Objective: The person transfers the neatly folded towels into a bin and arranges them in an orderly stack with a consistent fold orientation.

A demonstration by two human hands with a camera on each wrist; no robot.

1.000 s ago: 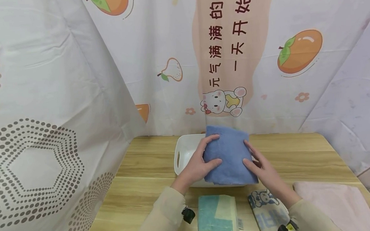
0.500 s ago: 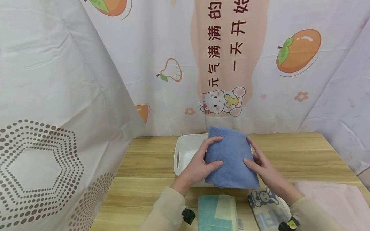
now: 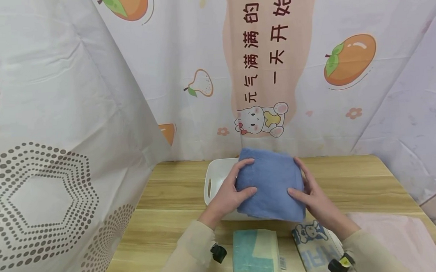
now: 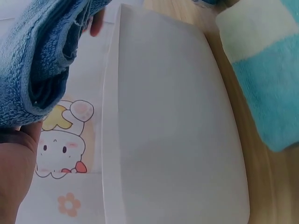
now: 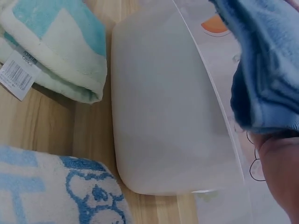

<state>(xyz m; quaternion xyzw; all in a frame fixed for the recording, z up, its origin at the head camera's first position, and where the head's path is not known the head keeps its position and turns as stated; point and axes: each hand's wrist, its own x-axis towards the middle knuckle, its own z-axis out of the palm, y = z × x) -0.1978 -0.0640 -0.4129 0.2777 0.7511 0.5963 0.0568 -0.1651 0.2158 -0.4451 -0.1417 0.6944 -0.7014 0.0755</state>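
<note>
Blue towel: plain blue terry cloth point(image 3: 270, 186), folded into a thick, soft pad; looped pile and stacked, rounded folds show in both wrist views.
Towel location: held up over the white basket point(image 3: 217, 175), hiding that basket's right part in the head view.
Towel direction: broad face turned to the head camera; upper edge slopes down toward the right. Face nearly square, so a long axis cannot be told.
Left hand: point(image 3: 228, 194) grips the towel's left side, thumb on the front face.
Right hand: point(image 3: 316, 198) grips the right side, thumb likewise in front.
White basket: smooth, rounded corners, thin rim, slotted handle at the left end.
Near towels: teal-and-cream towel point(image 3: 255, 255), folded rectangular, tagged; blue-and-beige patterned towel point(image 3: 314, 246), folded, set at a slant; pale pink towel point(image 3: 397, 237), laid flat at right.
Table: wood-grain top point(image 3: 163, 225) beneath basket and near towels.
</note>
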